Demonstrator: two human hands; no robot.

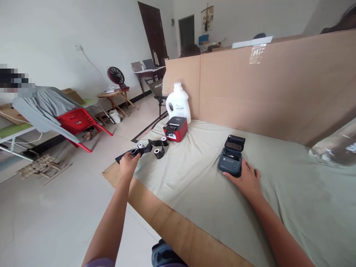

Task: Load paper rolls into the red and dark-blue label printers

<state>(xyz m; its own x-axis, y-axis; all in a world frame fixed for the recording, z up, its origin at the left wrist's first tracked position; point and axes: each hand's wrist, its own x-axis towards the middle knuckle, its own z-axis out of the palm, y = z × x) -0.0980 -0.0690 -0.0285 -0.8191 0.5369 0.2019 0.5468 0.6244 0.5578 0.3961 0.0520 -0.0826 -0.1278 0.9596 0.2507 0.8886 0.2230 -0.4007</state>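
My left hand (128, 164) is at the table's left edge, its fingers closed on a small roll of black tape (135, 151) with a pale core. Beside it lie more small rolls, one a black-wound roll (158, 153) with a white core, and loose black strips (151, 144) trail between them. My right hand (247, 180) wraps round the near right corner of a small dark portable label printer (230, 163). The printer rests on the cloth with its lid (235, 143) raised; what lies inside is too small to make out.
A red and black printer (178, 129) and a white jug (178, 104) stand at the back left. A cardboard partition (236, 89) runs behind the cloth-covered table (194, 185). Clear plastic wrap (338, 142) lies at right. A person sits on a red chair (78, 124) farther left.
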